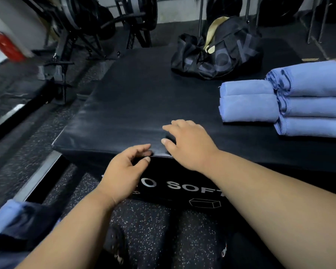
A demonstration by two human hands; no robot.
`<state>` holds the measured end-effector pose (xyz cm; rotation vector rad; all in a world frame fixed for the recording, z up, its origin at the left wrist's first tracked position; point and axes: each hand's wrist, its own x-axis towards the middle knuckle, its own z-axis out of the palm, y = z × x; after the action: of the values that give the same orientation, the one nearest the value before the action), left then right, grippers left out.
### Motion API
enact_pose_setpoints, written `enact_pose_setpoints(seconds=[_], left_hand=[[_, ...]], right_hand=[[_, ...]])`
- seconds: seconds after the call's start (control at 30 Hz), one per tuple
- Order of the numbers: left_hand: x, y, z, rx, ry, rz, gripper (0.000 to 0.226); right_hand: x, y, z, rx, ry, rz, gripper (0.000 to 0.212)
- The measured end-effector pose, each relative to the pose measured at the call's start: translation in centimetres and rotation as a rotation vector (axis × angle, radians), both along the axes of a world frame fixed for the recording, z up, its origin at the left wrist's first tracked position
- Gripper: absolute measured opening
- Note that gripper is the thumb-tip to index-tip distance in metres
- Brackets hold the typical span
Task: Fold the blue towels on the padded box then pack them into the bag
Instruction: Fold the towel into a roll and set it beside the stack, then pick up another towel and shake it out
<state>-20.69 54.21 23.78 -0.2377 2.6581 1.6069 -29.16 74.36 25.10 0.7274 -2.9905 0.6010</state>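
Blue cloth point(10, 214), blurred, lies at the low left corner on something dark; I cannot tell if it is a towel. Higher on the left there is a red blurred object point(6, 46) near a white wall, and black gym equipment point(70, 35) stands on the speckled floor point(147, 220).

To the right of this, the left hand point(124, 171) is at the front edge of the padded box point(128, 98). Its fingers are loosely bent, thumb and forefinger close to each other at the edge, and it grasps nothing. White letters "SOFT" are on the front wall of the box, under the hands.

Just beside, the right hand point(188, 144) is over the top of the box near the same edge. The fingers are spread and relaxed, the tips are at the black surface or touching it; it holds nothing.

Farther back, the black bag point(217, 55) with a beige strap sits on the far part of the box, well apart from the hands.

On the right side of the box top lie the folded blue towels point(310, 105): a low pile of two point(248, 102), and touching it on the right a higher pile that goes out of the picture.
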Motion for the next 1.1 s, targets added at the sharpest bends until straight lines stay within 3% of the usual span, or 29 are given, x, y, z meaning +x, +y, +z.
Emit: enact_pose_setpoints(seconds=[0.3, 0.43, 0.6, 0.7, 0.87, 1.1], left_hand=[[9.7, -15.3, -1.2, -0.113, -0.11, 0.318, 0.03], [14.2, -21.1, -1.4, -0.12, -0.165, 0.451, 0.038], [18.9, -28.1, -4.5, -0.07, -0.259, 0.696, 0.036], [19.8, -31.2, -7.2, 0.043, -0.367, 0.763, 0.046], [18.4, -35.4, -10.9, 0.189, -0.38, 0.843, 0.054], [17.6, -42.1, -16.4, 0.067, -0.524, 0.775, 0.061]], right_hand=[[5.1, -11.3, -0.8, 0.102, -0.03, 0.323, 0.054], [6.6, -15.9, -1.6, 0.148, -0.021, 0.418, 0.057], [3.9, -22.9, -1.6, 0.409, 0.139, 0.507, 0.065], [1.7, -27.8, -1.3, 0.515, 0.183, 0.575, 0.067], [-1.7, -34.8, -1.3, 0.545, 0.216, 0.641, 0.075], [-3.7, -38.2, -4.0, 0.567, 0.243, 0.655, 0.082]])
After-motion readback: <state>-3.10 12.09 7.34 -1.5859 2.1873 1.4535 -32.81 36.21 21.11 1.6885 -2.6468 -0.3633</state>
